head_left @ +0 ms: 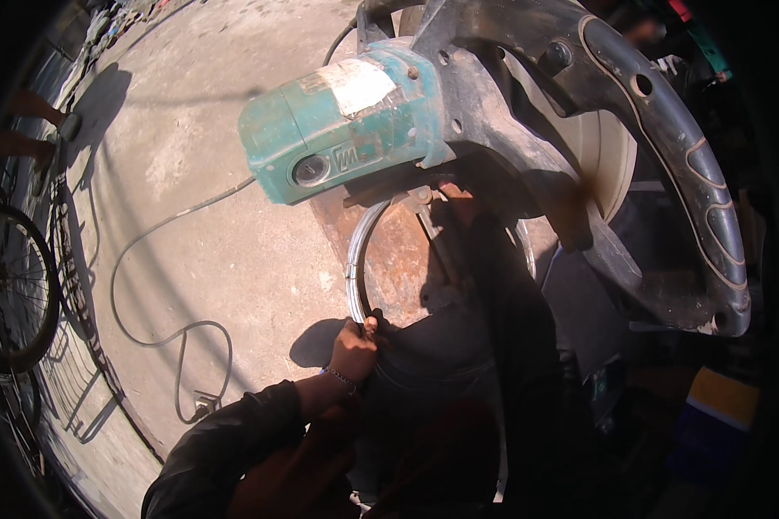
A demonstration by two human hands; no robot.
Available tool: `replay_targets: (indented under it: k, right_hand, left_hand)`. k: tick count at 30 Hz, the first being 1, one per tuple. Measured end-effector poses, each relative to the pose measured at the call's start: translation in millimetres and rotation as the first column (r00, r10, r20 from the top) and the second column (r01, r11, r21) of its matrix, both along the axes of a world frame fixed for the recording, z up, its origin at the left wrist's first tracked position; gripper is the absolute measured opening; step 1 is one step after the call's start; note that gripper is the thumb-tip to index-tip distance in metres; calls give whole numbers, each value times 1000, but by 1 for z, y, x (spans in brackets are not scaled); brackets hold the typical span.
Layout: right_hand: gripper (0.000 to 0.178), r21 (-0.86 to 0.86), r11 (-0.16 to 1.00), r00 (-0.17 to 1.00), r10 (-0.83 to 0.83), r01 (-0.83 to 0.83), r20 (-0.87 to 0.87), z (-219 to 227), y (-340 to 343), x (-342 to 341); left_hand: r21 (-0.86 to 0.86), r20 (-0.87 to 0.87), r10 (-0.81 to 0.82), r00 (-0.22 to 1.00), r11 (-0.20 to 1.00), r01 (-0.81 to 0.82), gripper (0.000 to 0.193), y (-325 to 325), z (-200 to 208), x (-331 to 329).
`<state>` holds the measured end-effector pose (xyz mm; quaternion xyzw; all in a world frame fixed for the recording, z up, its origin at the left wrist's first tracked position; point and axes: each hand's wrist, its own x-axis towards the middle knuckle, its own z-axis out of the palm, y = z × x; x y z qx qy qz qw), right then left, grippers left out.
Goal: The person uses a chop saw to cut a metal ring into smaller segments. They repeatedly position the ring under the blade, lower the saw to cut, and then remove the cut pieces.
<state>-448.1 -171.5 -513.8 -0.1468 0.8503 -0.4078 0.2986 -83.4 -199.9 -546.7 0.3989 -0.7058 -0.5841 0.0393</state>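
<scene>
My left hand is closed around the near left part of a silvery metal hoop, which looks like several rings or turns bundled together. The hoop lies partly over the rusty base plate of a cut-off saw. Its far side passes beneath the saw's teal motor housing. My right arm, in a dark sleeve, reaches forward under the saw. In deep shadow near the vise on the base, a bit of my right hand shows; its fingers cannot be made out.
The saw's black handle arches up on the right, beside the pale cutting disc. A grey power cord loops over the concrete floor to a plug. At the far left are a bicycle wheel and another person's legs.
</scene>
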Motion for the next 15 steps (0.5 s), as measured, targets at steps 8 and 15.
replay_targets:
  k: [8, 15]
  right_hand:
    - [41, -13, 1000, 995, 20, -21, -101, -1, -1, -6]
    - [38, 5, 999, 988, 52, -52, -149, -8, 4, -8]
  left_hand:
    - [305, 147, 76, 986, 945, -119, 45, -14, 72, -18]
    - [270, 195, 33, 980, 959, -86, 46, -12, 78, -19]
